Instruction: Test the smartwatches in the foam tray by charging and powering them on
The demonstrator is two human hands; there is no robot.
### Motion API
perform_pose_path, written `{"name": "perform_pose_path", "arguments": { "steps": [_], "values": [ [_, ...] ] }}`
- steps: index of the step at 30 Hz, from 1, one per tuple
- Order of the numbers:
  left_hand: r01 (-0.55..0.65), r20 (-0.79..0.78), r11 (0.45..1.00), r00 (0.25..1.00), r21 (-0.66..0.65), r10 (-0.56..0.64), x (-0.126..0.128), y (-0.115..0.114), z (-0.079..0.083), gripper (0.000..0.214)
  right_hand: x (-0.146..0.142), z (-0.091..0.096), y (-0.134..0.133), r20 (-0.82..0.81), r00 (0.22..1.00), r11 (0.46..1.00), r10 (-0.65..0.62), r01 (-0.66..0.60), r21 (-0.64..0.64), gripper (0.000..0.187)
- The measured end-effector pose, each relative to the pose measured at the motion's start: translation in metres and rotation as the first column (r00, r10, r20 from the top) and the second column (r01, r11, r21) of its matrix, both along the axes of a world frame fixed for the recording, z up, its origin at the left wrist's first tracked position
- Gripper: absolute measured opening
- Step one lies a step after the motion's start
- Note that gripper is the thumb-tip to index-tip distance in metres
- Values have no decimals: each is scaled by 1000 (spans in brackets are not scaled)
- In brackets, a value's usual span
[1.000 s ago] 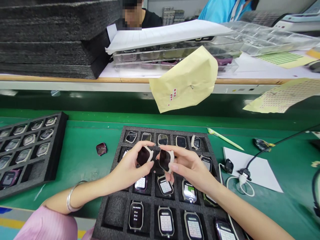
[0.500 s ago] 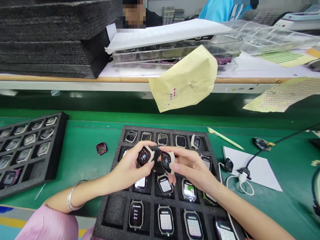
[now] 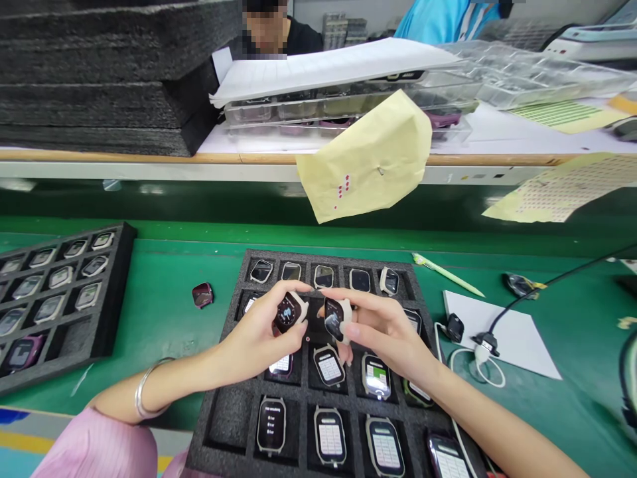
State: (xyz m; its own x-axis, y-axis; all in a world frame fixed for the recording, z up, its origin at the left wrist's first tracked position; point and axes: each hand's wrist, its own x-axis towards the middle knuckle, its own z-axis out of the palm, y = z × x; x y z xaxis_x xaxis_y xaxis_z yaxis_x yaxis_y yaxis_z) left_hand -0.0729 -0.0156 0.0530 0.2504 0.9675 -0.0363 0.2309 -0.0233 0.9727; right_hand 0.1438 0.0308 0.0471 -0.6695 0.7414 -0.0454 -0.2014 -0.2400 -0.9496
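Note:
My left hand [image 3: 271,326] is closed on a smartwatch [image 3: 288,312] without a strap, its dark screen lit with a dial. In my right hand [image 3: 383,325] a second smartwatch [image 3: 333,320] with a pale case is pinched between thumb and fingers, tilted toward the first. The two watches are apart, side by side. Both hands are above a black foam tray [image 3: 226,415] whose pockets hold several watches. Among these, one watch [image 3: 271,425] shows white text on black, and another watch [image 3: 330,436] shows a white grid. My hands hide some of the tray's middle pockets.
Left on the green bench stands another foam tray [image 3: 117,299] of watches. A small dark red watch case [image 3: 202,295] lies between the trays. On the right are a green pen [image 3: 448,274], white paper [image 3: 527,345] and a black cable [image 3: 547,285]. A yellow paper [image 3: 368,166] hangs from the shelf.
My right hand has shifted slightly to the right with its smartwatch, and that watch is turned a little. My left hand has barely moved.

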Motion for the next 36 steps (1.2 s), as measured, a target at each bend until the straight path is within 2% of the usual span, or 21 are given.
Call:
{"name": "perform_pose_path", "arguments": {
  "steps": [4, 9, 15, 19, 25, 28, 36],
  "values": [
    [-15, 53, 1000, 998, 12, 14, 0, -1, 2, 39, 0, 2, -1, -17, 1000, 1000, -13, 13, 0, 40],
    [-17, 9, 999, 1000, 46, 17, -3, -3, 6, 39, 2, 11, -6, -17, 999, 998, -39, 40, 56, 35],
    [-38, 21, 978, 999, 207, 34, -5, -4, 7, 45, 7, 23, -7, -43, 998, 990, -46, 51, 135, 34],
    [-46, -28, 985, 998, 166, 51, -3, -1, 5, 44, 6, 17, -2, -53, 998, 994, -19, 25, 110, 35],
    [-29, -36, 985, 999, 173, 36, -2, -1, 5, 43, 3, 7, 1, -48, 999, 998, 15, -11, 65, 35],
    [-2, -88, 988, 996, 153, 15, -3, -1, 4, 39, 3, 5, 2, -38, 999, 998, 33, -30, 62, 35],
    [23, -100, 987, 995, 159, -7, -5, 3, 4, 37, 4, 4, 4, -8, 999, 997, 44, -43, 64, 35]
  ]
}}
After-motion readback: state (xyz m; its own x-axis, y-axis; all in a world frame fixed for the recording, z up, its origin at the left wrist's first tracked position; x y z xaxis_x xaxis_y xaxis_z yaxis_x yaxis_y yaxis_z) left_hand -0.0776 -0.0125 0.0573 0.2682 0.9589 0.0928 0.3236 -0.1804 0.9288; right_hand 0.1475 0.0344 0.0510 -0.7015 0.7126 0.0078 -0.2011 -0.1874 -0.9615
